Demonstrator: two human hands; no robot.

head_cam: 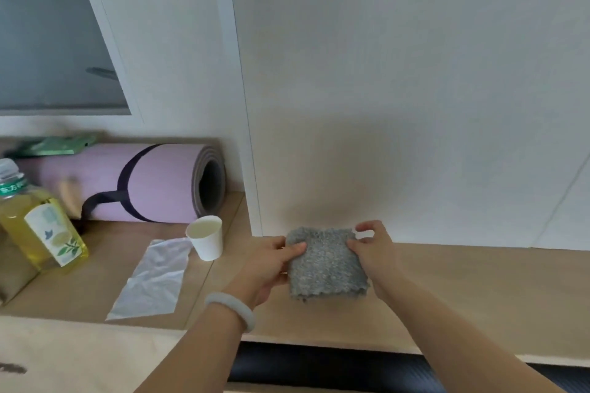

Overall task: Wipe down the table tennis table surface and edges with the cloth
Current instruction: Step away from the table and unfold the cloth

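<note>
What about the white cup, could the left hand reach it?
Probably yes: the white cup stands close beside the left hand, nothing between, though that hand holds the cloth now.

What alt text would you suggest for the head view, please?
The left hand and right hand hold a grey cloth over a wooden counter. To its left sit a paper cup, a plastic bag, a pink mat and a bottle.

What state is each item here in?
cloth: folded, held between both hands
left hand: grips the cloth's left edge
right hand: pinches the cloth's right edge
paper cup: upright, uncovered
bottle: capped, yellow liquid inside
yoga mat: rolled, strapped
plastic bag: lying flat
</note>
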